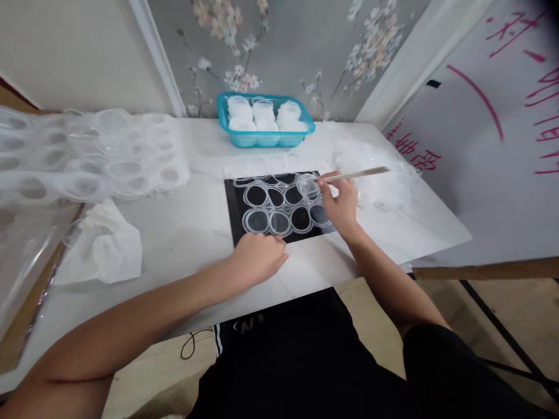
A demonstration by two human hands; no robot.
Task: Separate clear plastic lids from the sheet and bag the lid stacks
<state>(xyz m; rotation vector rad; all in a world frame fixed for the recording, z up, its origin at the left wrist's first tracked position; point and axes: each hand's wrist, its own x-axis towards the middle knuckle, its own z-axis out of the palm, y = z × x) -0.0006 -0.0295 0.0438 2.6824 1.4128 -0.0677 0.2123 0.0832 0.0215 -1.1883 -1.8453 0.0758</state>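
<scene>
A black mat (300, 219) lies on the white table under a clear plastic sheet of ring shapes (279, 222). At its lower edge rests my left hand (261, 256), its fingers curled; what they grip, if anything, is hidden. Over the mat's right side, my right hand (341, 201) pinches a thin, flat, pale stick-like tool (362, 173) that slants up to the right. Beside my right fingertips, a loose translucent round piece (308, 187) sits over the upper right rings. Whether the tool touches it I cannot tell.
Behind the mat stands a blue basket (267, 139) with stacks of white round pieces. Sheets of rings (87, 154) cover the table's left, near a crumpled tissue (107, 244). Clear plastic scraps (379, 174) are heaped at right, beside a whiteboard (476, 192).
</scene>
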